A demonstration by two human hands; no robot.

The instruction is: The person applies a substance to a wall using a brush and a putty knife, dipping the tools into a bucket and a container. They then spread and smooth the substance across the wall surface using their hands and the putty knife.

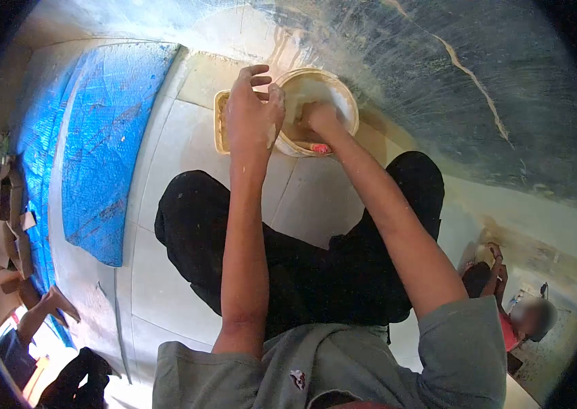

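My left hand (254, 112) is raised beside the bucket, its fingers apart and bent, with nothing in it and pale smears on its skin. Behind it, partly covered, is a yellowish rectangular container (221, 123). My right hand (320, 118) reaches down inside the round whitish bucket (351, 102), which holds something brownish. The fingers of that hand are hidden in the bucket. A red-tipped object (320, 148) lies at the bucket's near rim, close to my right wrist.
A dark, smeared wall (431, 88) rises just beyond the bucket. Blue sheeting (108, 143) covers part of the tiled floor (186, 136) at left. Cardboard pieces (5, 235) lie farther left. Another person (510, 324) is low at the right.
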